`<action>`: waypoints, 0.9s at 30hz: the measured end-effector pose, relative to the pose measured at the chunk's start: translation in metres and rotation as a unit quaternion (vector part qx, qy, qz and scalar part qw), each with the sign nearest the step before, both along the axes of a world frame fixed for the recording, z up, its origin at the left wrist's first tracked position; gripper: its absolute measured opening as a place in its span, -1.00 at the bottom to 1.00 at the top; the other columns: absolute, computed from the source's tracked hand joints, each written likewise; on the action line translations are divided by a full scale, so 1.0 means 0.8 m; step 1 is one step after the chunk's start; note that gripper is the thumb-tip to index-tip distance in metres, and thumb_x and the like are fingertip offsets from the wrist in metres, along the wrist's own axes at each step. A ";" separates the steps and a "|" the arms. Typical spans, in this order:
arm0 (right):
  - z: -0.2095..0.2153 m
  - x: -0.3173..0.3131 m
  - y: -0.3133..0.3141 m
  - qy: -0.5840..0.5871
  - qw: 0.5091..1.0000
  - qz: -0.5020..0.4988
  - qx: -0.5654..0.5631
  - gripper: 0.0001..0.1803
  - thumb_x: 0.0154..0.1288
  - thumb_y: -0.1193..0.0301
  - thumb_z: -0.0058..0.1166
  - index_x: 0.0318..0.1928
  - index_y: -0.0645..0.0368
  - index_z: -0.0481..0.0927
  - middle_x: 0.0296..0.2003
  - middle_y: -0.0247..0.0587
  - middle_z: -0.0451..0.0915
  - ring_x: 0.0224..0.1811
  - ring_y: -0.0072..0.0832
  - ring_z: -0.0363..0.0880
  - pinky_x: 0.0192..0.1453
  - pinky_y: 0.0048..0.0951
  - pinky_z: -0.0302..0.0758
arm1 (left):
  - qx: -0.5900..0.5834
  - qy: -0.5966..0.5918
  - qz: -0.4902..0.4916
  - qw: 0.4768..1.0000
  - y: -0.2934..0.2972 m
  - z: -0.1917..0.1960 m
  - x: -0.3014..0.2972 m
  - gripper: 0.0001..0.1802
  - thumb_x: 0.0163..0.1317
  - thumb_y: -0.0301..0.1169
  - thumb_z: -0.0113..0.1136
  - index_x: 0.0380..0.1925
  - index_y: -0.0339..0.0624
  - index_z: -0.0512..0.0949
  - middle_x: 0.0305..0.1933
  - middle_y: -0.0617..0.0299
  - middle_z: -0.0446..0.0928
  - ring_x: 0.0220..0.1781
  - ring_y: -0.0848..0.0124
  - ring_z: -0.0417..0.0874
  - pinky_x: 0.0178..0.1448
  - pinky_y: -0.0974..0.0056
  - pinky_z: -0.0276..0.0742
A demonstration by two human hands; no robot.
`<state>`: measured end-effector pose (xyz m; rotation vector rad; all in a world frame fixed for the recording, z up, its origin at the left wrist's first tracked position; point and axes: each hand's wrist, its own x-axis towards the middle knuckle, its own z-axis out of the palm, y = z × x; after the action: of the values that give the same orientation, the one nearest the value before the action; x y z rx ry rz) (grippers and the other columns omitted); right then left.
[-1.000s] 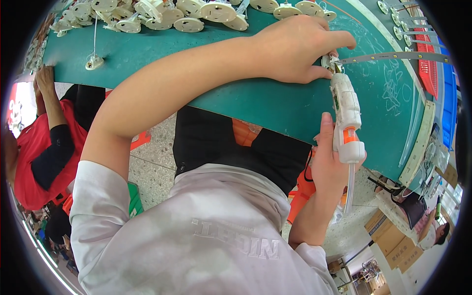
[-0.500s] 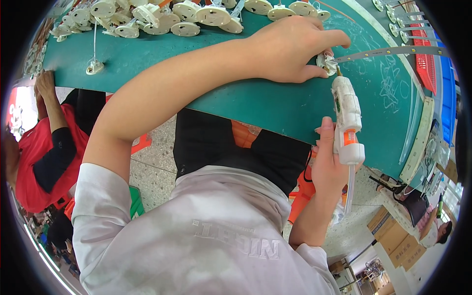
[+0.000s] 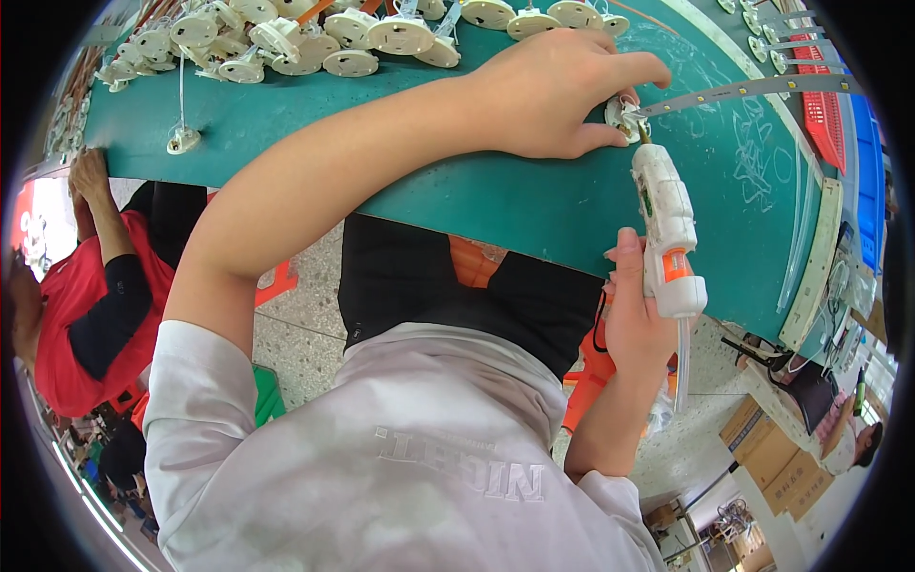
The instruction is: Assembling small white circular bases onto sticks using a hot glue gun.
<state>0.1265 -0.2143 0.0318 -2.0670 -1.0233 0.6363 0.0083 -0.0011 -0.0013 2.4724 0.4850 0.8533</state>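
My left hand (image 3: 562, 95) reaches over the green table, its thumb and fingers closed on a small white round base (image 3: 624, 120). From that base an LED strip (image 3: 753, 89) with yellowish chips runs off to the right. Below, my right hand (image 3: 637, 319) grips a white hot glue gun (image 3: 667, 205) with an orange part near its rear. The gun points away from me, its nozzle tip at the base's near edge; whether they touch, I cannot tell. A clear glue stick (image 3: 681, 367) hangs from the gun's back end.
Many white round bases (image 3: 400, 36) are piled along the table's far side. One base with a thin stem (image 3: 183, 140) stands apart at the left. Beyond the table's right edge are red (image 3: 822, 124) and blue trays (image 3: 867, 191). A co-worker in red (image 3: 100, 305) sits at the left.
The glue gun and the white base have shifted slightly left together, and the LED strip has swung a little upward. Both hands keep their grips.
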 end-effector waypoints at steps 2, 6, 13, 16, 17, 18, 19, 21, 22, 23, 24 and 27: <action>0.008 -0.003 0.004 0.003 1.000 0.011 0.009 -0.62 0.43 0.13 0.29 -0.19 0.25 0.65 -0.46 -0.34 0.65 -0.52 -0.71 0.50 -0.38 -0.58 0.49 | -0.001 -0.009 -0.002 1.000 0.000 -0.001 0.001 -0.37 0.07 -0.25 0.53 0.18 0.08 0.52 -0.18 0.01 0.63 -0.12 0.05 0.73 -0.04 0.05 0.66; 0.013 -0.005 0.007 -0.027 0.999 0.019 -0.007 -0.64 0.41 0.18 0.33 -0.22 0.28 0.66 -0.49 -0.33 0.65 -0.54 -0.72 0.49 -0.40 -0.57 0.49 | -0.003 -0.006 -0.005 1.000 0.000 -0.001 0.001 -0.37 0.07 -0.26 0.53 0.18 0.07 0.51 -0.19 0.01 0.63 -0.12 0.05 0.72 -0.04 0.06 0.65; 0.004 -0.002 0.000 -0.064 0.997 0.037 0.027 -0.66 0.42 0.24 0.32 -0.30 0.33 0.67 -0.58 -0.33 0.60 -0.61 -0.69 0.46 -0.48 -0.53 0.40 | 0.007 -0.032 -0.021 0.999 0.001 -0.002 0.002 -0.40 0.09 -0.27 0.51 0.16 0.00 0.51 -0.22 0.15 0.72 -0.07 0.12 0.71 0.00 0.06 0.64; 0.003 -0.003 0.000 -0.038 0.999 0.012 0.023 -0.65 0.43 0.22 0.31 -0.30 0.33 0.68 -0.60 -0.33 0.57 -0.61 -0.68 0.46 -0.45 -0.51 0.42 | 0.013 -0.023 -0.020 0.999 0.001 0.002 0.001 -0.40 0.09 -0.27 0.51 0.15 0.00 0.51 -0.22 0.17 0.73 -0.07 0.13 0.71 0.00 0.06 0.64; 0.004 -0.004 0.001 -0.048 0.999 0.016 0.020 -0.64 0.43 0.21 0.30 -0.29 0.32 0.68 -0.60 -0.33 0.56 -0.61 -0.67 0.46 -0.44 -0.50 0.43 | 0.021 -0.019 -0.020 0.999 0.001 0.003 0.000 -0.40 0.09 -0.27 0.51 0.15 0.00 0.51 -0.23 0.17 0.72 -0.07 0.13 0.71 0.00 0.06 0.64; 0.006 -0.004 0.003 -0.048 0.998 0.016 0.021 -0.64 0.43 0.21 0.30 -0.29 0.32 0.68 -0.60 -0.33 0.56 -0.61 -0.67 0.46 -0.44 -0.50 0.43 | 0.021 -0.019 -0.020 0.999 0.001 0.003 -0.001 -0.40 0.09 -0.27 0.51 0.15 0.00 0.51 -0.23 0.17 0.72 -0.07 0.13 0.71 0.00 0.06 0.64; 0.009 -0.005 0.005 -0.064 0.997 0.030 0.020 -0.71 0.40 0.31 0.32 -0.30 0.34 0.66 -0.62 -0.30 0.54 -0.61 -0.64 0.42 -0.48 -0.49 0.37 | 0.018 -0.022 -0.022 0.999 0.001 0.003 -0.001 -0.39 0.08 -0.28 0.51 0.16 0.01 0.51 -0.22 0.16 0.72 -0.07 0.12 0.71 0.00 0.06 0.64; 0.009 -0.007 0.005 -0.079 0.996 0.042 0.020 -0.77 0.37 0.41 0.34 -0.30 0.35 0.64 -0.63 -0.26 0.52 -0.62 -0.62 0.37 -0.52 -0.47 0.31 | 0.014 -0.025 -0.027 0.999 0.000 0.002 -0.002 -0.39 0.08 -0.28 0.52 0.16 0.01 0.51 -0.21 0.15 0.72 -0.08 0.12 0.71 0.00 0.05 0.63; 0.007 -0.009 0.003 -0.090 0.995 0.033 0.028 -0.70 0.39 0.28 0.32 -0.26 0.32 0.67 -0.61 -0.30 0.55 -0.62 -0.62 0.42 -0.48 -0.49 0.38 | 0.012 -0.015 -0.017 1.000 -0.001 0.001 -0.002 -0.39 0.07 -0.28 0.52 0.16 0.03 0.52 -0.19 0.13 0.70 -0.08 0.11 0.70 0.00 0.05 0.63; 0.005 -0.009 0.003 -0.102 0.994 0.024 0.036 -0.62 0.42 0.15 0.31 -0.22 0.29 0.70 -0.58 -0.35 0.58 -0.63 -0.63 0.48 -0.44 -0.50 0.45 | 0.009 -0.006 -0.007 1.000 0.000 0.001 -0.003 -0.38 0.07 -0.29 0.52 0.17 0.04 0.52 -0.18 0.11 0.69 -0.09 0.10 0.70 0.00 0.04 0.63; 0.005 -0.008 0.003 -0.102 0.994 0.023 0.037 -0.62 0.42 0.15 0.31 -0.22 0.29 0.70 -0.58 -0.35 0.58 -0.63 -0.63 0.48 -0.44 -0.50 0.45 | 0.011 -0.006 -0.008 1.000 0.000 0.002 -0.002 -0.38 0.07 -0.29 0.52 0.17 0.04 0.52 -0.18 0.11 0.69 -0.09 0.10 0.70 0.00 0.04 0.63; 0.006 -0.006 0.003 -0.117 0.992 0.033 0.042 -0.63 0.42 0.16 0.31 -0.22 0.30 0.71 -0.55 -0.33 0.62 -0.61 -0.65 0.50 -0.45 -0.52 0.46 | 0.016 -0.015 -0.016 1.000 0.001 0.002 -0.001 -0.38 0.07 -0.29 0.52 0.17 0.05 0.52 -0.15 0.08 0.67 -0.09 0.08 0.70 -0.01 0.04 0.63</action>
<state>0.1216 -0.2117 0.0369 -2.0751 -1.2341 0.3814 0.0076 -0.0001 0.0003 2.4863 0.4234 0.8897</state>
